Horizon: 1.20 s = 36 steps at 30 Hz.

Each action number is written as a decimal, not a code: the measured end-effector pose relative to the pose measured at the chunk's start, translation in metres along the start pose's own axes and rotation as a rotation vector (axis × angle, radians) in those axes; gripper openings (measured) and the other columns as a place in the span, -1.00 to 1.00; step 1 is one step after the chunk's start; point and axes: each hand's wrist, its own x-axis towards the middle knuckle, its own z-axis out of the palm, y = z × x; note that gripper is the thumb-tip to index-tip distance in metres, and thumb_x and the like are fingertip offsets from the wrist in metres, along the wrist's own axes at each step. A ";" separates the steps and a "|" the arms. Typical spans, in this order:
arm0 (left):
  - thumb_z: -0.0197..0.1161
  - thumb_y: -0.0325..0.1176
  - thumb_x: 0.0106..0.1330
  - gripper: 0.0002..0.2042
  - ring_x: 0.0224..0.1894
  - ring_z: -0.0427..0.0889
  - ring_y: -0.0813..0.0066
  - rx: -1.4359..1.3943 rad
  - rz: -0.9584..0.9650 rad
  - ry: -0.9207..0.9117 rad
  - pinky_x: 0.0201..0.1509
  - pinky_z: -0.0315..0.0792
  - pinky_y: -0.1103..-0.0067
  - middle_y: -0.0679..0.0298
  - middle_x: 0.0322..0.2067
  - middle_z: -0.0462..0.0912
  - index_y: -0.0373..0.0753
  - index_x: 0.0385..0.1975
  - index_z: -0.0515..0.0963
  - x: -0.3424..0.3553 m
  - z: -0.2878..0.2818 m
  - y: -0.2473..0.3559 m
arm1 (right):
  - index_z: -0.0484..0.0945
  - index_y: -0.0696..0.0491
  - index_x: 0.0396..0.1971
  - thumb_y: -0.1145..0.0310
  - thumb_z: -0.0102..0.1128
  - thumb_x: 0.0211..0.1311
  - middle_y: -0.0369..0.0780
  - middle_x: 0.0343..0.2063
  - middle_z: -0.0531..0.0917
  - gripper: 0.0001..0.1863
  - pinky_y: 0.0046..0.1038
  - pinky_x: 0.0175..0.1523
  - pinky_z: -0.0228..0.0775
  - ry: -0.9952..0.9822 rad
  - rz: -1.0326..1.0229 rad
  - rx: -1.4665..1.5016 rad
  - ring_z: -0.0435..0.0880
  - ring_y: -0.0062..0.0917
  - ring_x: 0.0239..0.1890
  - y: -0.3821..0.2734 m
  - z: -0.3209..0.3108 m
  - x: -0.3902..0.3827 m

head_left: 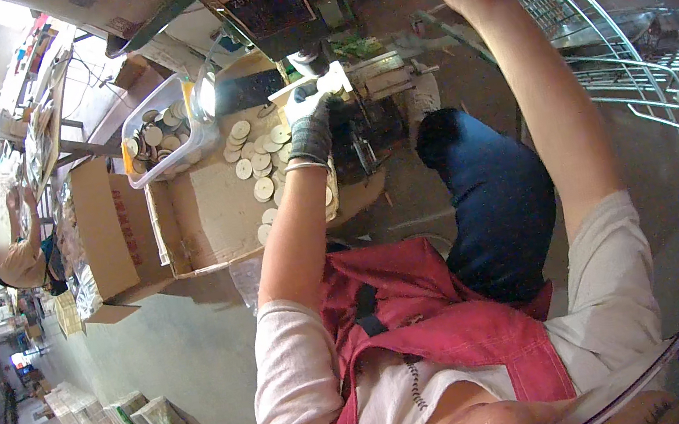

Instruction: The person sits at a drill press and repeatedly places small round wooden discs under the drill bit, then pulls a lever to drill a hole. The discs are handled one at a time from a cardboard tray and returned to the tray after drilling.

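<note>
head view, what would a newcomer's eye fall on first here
Probably the broad red apron across the lower middle. Next, the pale round discs lying loose in an open cardboard box left of centre. Then the gloved left hand, brightly lit beneath the dark machine at the top.

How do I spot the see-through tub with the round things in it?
Start at the big brown cardboard tray, mostly left of the gloved left hand. At the tray's upper-left corner in the picture is the see-through tub, holding many round discs. Unlike the brown tray, it has clear plastic walls with orange patches.
</note>
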 end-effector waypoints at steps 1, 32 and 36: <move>0.24 -0.57 0.07 -0.76 -0.47 0.62 0.48 -0.010 -0.014 -0.002 -0.40 0.54 0.57 0.25 -0.41 0.63 -0.36 -0.22 0.56 0.000 0.002 0.003 | 0.37 0.08 0.19 0.05 -0.03 0.43 -0.25 -0.47 0.63 -0.50 -0.33 -0.36 0.47 0.030 -0.063 -0.120 0.58 -0.53 -0.56 0.009 0.002 0.027; 0.21 -0.56 0.10 -0.87 -0.52 0.56 0.50 0.117 0.064 0.025 -0.44 0.48 0.58 0.28 -0.49 0.58 -0.28 -0.34 0.52 0.011 -0.008 -0.011 | 0.57 0.08 -0.33 0.14 -0.03 0.41 -0.37 -0.82 0.39 -0.68 -0.59 -0.71 0.09 -0.202 0.058 -0.001 0.26 -0.71 -0.85 -0.037 -0.029 -0.075; 0.21 -0.58 0.07 -0.86 -0.53 0.55 0.48 0.091 0.062 0.039 -0.45 0.47 0.58 0.29 -0.50 0.57 -0.28 -0.36 0.51 0.007 -0.005 -0.009 | 0.63 0.08 -0.09 0.18 -0.12 0.45 -0.31 -0.77 0.52 -0.63 -0.62 -0.64 0.23 -0.282 0.101 -0.133 0.39 -0.74 -0.77 -0.024 -0.041 -0.104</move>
